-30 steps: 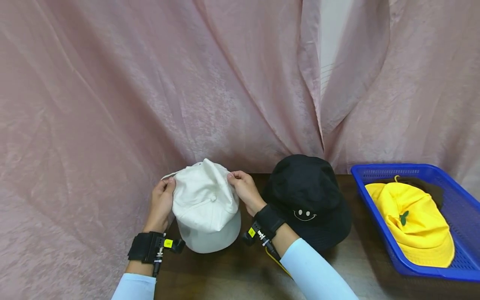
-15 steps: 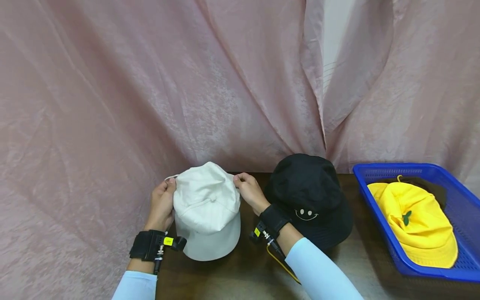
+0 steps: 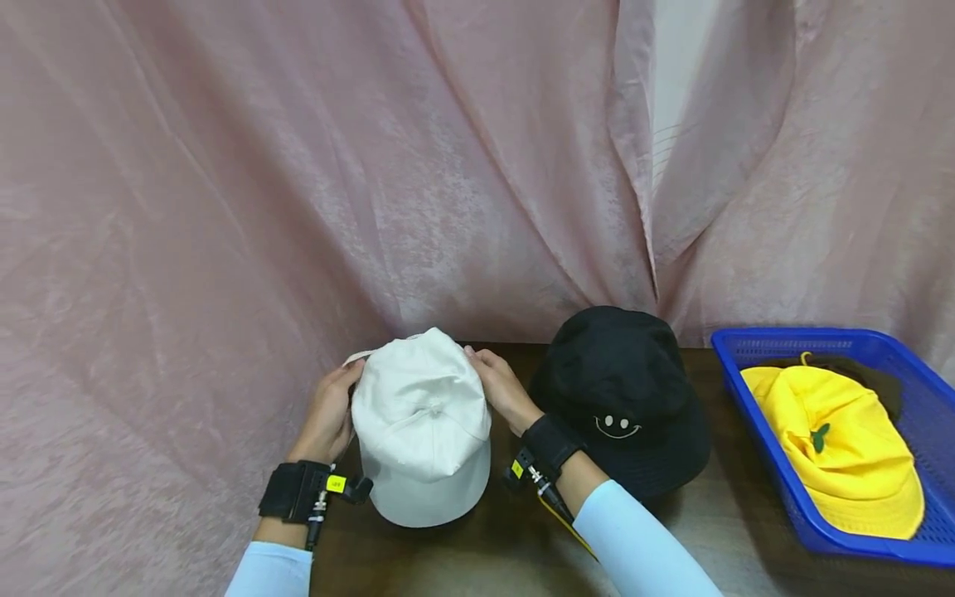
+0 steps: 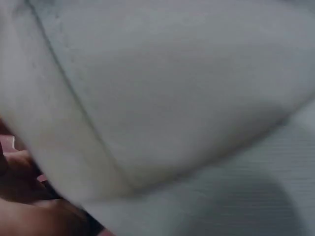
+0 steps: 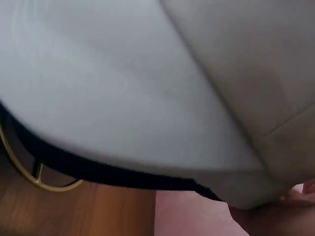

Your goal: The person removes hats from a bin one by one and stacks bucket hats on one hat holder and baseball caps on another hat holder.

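Observation:
A white baseball cap (image 3: 425, 423) is between my two hands, its brim facing me. My left hand (image 3: 330, 410) grips the cap's left rear edge, where a thin pale strap shows beside the fingers. The right hand (image 3: 503, 388) holds the right rear edge, thumb on the crown; its other fingers are partly hidden. In the left wrist view the white cap (image 4: 172, 98) fills most of the picture, with curled fingers at lower left. The right wrist view shows the brim (image 5: 108, 98) from close by, with a dark band (image 5: 98, 169) under it.
A black hat (image 3: 612, 373) with an embroidered smile stands right of my right hand. Further right, a blue basket (image 3: 757, 452) holds a yellow cap (image 3: 836, 456) and a dark brown item (image 3: 876, 385). A gold wire ring (image 5: 59, 189) shows below the brim. Pink curtain (image 3: 448, 207) hangs behind.
The cap's crown, pinched up into a fold earlier, is now rounder. The brim sits slightly lower, and my right hand has moved a little outward.

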Available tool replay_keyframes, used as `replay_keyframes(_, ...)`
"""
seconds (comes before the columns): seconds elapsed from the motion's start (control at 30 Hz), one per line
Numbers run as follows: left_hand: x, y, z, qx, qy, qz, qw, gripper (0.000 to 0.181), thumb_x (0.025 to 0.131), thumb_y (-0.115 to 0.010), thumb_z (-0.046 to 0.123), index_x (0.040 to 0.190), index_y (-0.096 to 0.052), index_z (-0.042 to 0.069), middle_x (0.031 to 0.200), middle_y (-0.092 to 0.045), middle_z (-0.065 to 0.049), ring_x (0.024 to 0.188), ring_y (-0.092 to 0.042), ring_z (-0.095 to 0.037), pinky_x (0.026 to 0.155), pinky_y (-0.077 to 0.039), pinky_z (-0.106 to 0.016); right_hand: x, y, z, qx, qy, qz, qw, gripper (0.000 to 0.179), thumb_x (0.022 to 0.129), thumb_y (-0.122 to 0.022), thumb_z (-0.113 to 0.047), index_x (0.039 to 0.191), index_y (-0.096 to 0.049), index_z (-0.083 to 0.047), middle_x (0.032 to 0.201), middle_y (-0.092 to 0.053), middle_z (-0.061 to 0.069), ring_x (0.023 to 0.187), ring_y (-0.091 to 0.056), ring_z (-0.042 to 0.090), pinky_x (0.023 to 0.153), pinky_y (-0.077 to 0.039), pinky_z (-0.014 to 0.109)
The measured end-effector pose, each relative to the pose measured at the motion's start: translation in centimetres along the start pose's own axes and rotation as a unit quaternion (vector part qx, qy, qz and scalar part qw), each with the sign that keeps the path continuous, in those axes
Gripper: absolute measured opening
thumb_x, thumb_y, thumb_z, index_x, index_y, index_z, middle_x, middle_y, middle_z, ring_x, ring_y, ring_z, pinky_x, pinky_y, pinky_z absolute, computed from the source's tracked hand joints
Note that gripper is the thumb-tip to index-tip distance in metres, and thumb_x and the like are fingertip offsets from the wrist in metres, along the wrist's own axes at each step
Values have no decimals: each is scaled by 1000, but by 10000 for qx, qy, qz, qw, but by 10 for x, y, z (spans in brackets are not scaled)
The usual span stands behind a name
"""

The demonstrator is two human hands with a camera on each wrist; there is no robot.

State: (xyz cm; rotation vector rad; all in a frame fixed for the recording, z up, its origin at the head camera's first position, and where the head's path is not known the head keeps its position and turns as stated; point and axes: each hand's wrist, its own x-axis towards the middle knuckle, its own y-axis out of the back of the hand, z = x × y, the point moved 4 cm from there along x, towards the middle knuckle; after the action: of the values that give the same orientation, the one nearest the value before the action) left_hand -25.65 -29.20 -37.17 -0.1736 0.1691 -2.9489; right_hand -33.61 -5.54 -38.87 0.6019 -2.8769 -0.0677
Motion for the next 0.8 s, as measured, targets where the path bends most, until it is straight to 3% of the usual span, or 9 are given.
replay_keyframes(0.1, 0, -2, 3, 345, 186, -115, 9992, 44, 105, -51, 45, 117, -58, 3, 117, -56, -4, 109, -56, -17, 94, -49, -29, 0, -3, -4, -82, 245, -111, 9996, 39, 107, -50, -39, 105, -62, -2, 99, -61, 8, 90, -57, 20, 78, -47, 32)
replay_keyframes(0.23, 0, 0, 7, 885, 372, -43, 9954, 48, 99, -58, 51, 110, -63, 5, 103, -63, -2, 94, -62, -16, 81, -54, -30, -1, -4, -7, -377, 452, -144, 9982, 36, 107, -50, -35, 106, -60, -1, 98, -61, 9, 89, -58, 20, 78, -47, 33)
replay_keyframes(0.37, 2, 2, 6, 828, 374, -1, 9959, 50, 101, -60, 47, 114, -62, -2, 98, -64, -4, 88, -64, -16, 76, -55, -29, -1, -3, -5, -536, 422, -49, 9977, 35, 108, -48, -35, 106, -59, -3, 94, -59, 8, 87, -57, 20, 77, -46, 34)
replay_keyframes(0.5, 6, 3, -6, 395, 526, 47, 9978, 51, 101, -61, 41, 120, -56, -6, 97, -65, -4, 84, -65, -14, 73, -56, -27, 2, -3, 0, -365, 184, 121, 9991, 33, 107, -50, -33, 105, -61, -2, 97, -58, 8, 90, -55, 21, 79, -44, 34)
replay_keyframes(0.67, 7, 5, -24, 41, 734, 366, 9966, 49, 100, -62, 42, 118, -57, -3, 96, -66, -1, 83, -65, -12, 71, -56, -25, 5, -6, 10, 489, -434, -135, 9978, 33, 107, -50, -31, 107, -61, 0, 101, -59, 8, 93, -55, 20, 78, -46, 30)
replay_keyframes(0.8, 7, 7, -23, 827, 581, 719, 9923, 55, 97, -64, 50, 114, -61, -2, 96, -65, -2, 85, -63, -15, 72, -54, -27, 5, -5, 13, 842, -667, -251, 9939, 35, 106, -52, -33, 111, -60, 1, 106, -58, 9, 98, -55, 21, 81, -47, 31)
